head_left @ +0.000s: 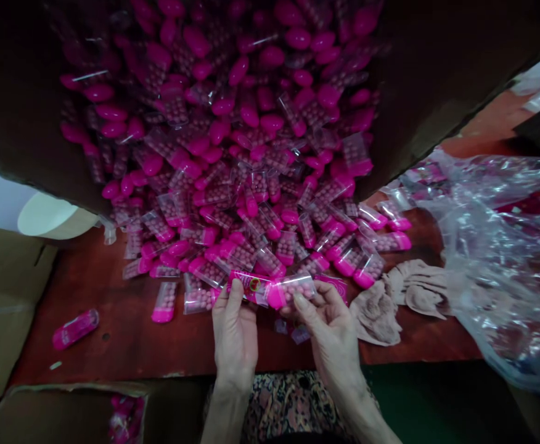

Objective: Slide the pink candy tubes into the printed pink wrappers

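Note:
My left hand (237, 327) pinches a pink printed sleeve (254, 287) between thumb and fingers. In my right hand (328, 320) is a clear tube with a pink cap (298, 288), filled with small pink balls. Its capped end meets the right end of the sleeve; whether it has entered cannot be made out. Another pink printed piece (335, 285) shows behind my right fingers. Just beyond both hands spreads a large heap of similar capped tubes (251, 203). One tube (164, 302) lies apart, left of my left hand.
The heap spills from a dark open box (418, 80) onto the red tabletop (126, 345). A pink-sleeved tube (76, 328) lies at left. At right are a crumpled cloth (378, 311) and clear plastic bags (505, 246). Below left, a cardboard box (61, 416) holds pink items.

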### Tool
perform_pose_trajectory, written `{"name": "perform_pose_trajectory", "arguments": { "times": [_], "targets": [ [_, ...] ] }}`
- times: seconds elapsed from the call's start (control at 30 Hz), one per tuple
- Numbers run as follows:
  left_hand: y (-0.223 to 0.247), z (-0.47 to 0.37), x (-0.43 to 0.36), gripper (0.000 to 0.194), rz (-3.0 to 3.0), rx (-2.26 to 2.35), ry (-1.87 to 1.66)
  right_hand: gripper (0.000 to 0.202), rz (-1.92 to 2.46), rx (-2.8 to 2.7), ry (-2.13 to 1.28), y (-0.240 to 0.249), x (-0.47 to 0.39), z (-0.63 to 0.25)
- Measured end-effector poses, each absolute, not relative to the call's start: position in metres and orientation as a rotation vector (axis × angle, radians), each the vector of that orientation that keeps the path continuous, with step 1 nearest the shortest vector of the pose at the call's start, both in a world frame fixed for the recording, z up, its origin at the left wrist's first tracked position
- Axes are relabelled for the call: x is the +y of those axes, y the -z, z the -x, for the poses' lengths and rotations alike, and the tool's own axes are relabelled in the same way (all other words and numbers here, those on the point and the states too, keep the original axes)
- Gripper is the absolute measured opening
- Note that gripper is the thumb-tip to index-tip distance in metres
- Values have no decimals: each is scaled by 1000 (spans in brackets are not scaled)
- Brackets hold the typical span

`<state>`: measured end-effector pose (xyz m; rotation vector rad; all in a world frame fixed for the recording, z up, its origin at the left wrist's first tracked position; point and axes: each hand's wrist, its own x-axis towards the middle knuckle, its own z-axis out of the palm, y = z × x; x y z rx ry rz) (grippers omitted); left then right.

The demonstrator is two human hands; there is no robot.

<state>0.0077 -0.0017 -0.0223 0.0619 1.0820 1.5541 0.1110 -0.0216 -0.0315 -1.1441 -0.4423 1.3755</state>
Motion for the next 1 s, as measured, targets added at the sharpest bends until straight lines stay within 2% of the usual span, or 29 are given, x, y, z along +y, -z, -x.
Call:
{"name": "perform_pose_trajectory", "arguments": {
  "times": [0.17, 0.7, 1.0],
  "targets": [
    [23, -9, -1, 12, -99, 1167, -1590, 31, 1164, -435, -1340, 36, -25, -105],
    [30, 6, -1, 22, -149, 1308, -1554, 36, 1146, -411, -1331, 40, -25, -95],
    [26, 5, 0, 20, -229, 1310, -1547, 36, 1093, -324, -1477, 46, -25, -98]
  ]
}}
